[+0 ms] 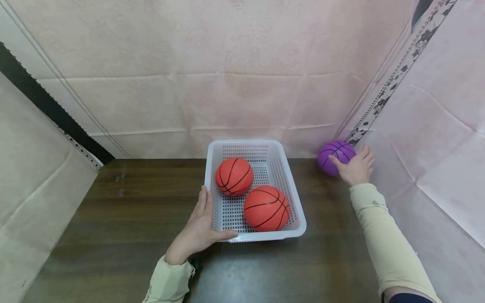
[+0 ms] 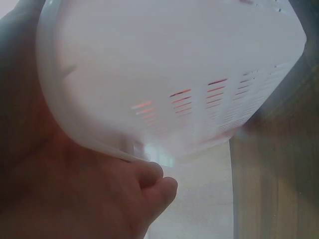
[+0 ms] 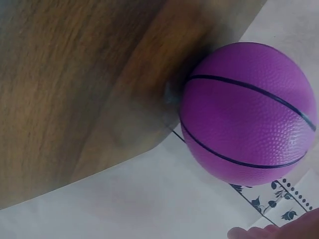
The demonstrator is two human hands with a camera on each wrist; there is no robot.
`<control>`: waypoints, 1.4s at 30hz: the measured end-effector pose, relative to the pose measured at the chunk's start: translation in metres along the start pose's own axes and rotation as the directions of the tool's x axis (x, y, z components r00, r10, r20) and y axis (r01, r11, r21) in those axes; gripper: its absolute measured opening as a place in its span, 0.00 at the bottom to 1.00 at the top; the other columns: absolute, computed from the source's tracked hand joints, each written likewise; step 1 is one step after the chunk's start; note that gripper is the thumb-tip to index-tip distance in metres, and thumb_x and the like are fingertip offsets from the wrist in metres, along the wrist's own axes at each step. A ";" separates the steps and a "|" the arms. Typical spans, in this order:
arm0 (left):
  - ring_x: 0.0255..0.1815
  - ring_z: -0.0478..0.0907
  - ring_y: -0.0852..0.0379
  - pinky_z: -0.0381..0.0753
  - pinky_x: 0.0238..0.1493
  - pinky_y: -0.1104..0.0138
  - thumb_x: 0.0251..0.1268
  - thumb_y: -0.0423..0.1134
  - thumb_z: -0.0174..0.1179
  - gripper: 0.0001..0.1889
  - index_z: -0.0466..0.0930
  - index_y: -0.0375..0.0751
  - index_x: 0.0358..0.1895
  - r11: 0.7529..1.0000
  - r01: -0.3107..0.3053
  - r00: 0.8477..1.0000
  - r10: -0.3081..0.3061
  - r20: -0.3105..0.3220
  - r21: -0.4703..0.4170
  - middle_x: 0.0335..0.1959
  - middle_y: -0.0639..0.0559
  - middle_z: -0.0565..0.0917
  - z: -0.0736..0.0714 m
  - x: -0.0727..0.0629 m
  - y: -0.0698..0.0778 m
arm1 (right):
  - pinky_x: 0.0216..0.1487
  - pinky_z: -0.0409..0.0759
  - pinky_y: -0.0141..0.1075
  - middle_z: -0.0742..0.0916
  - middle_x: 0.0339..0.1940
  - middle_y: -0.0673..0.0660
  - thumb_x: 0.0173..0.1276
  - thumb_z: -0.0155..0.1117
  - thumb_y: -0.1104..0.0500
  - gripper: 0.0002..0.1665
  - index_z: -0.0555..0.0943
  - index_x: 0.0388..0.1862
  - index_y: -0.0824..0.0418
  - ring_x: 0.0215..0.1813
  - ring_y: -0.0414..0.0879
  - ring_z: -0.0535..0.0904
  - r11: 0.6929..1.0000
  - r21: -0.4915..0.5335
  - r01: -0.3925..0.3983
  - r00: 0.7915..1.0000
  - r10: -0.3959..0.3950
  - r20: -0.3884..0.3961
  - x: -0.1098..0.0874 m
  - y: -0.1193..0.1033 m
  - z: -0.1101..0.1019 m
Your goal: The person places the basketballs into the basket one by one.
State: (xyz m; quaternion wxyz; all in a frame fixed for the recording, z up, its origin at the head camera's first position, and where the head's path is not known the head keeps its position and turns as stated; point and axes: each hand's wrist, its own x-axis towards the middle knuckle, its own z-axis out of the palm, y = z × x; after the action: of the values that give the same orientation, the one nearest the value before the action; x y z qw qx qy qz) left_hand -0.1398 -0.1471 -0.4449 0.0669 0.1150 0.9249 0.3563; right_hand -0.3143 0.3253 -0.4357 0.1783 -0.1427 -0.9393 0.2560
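Note:
A white perforated plastic basket [image 1: 293, 198] stands on the table with two orange-red toy basketballs inside, a smaller one [image 1: 234, 176] behind a larger one [image 1: 267, 208]. My left hand [image 1: 198, 227] rests on its near left corner, fingers straight along the left side and thumb along the front rim. In the left wrist view the fingers lie against the outside of the basket [image 2: 149, 59]. A purple toy basketball [image 1: 333, 155] sits in the far right corner of the table. My right hand [image 1: 358, 167] is at its right side, fingers spread and thumb overlapping the ball in the head view.
The dark wooden table [image 1: 125, 227] reaches back to a pale cloth wall [image 1: 242, 101]. Another cloth wall [image 1: 435, 147] with a floral border rises close along the right, by my right arm. A third cloth wall [image 1: 34, 176] stands at the left.

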 end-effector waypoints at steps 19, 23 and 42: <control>0.78 0.33 0.41 0.51 0.68 0.39 0.37 0.74 0.68 0.74 0.29 0.38 0.77 0.999 0.019 1.000 -0.019 -0.001 -0.029 0.78 0.47 0.24 0.001 -0.001 0.000 | 0.66 0.43 0.69 0.42 0.77 0.72 0.54 0.61 0.23 0.74 0.34 0.78 0.64 0.75 0.72 0.39 1.000 -0.021 0.016 0.995 -0.014 0.103 0.002 0.013 0.011; 0.78 0.35 0.41 0.51 0.68 0.39 0.37 0.72 0.70 0.74 0.29 0.38 0.77 0.999 0.025 1.000 -0.025 -0.003 -0.039 0.78 0.48 0.25 0.001 0.000 0.000 | 0.66 0.44 0.69 0.43 0.77 0.72 0.53 0.61 0.23 0.74 0.35 0.78 0.64 0.74 0.72 0.40 1.000 -0.015 0.010 0.995 -0.008 0.097 0.003 0.015 0.015; 0.78 0.36 0.42 0.50 0.67 0.38 0.38 0.72 0.69 0.73 0.31 0.38 0.78 0.999 0.020 1.000 -0.021 -0.017 -0.044 0.79 0.48 0.27 0.001 -0.001 0.000 | 0.68 0.44 0.68 0.42 0.76 0.72 0.55 0.65 0.28 0.73 0.34 0.78 0.65 0.74 0.74 0.39 0.999 0.045 0.003 0.991 -0.009 0.131 0.005 0.017 0.023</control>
State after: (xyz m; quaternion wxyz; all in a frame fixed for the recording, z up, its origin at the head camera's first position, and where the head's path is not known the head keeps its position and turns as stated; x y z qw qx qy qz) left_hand -0.1382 -0.1462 -0.4455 0.0650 0.1010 0.9186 0.3766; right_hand -0.3251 0.3310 -0.4621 0.1199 -0.1186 -0.9435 0.2854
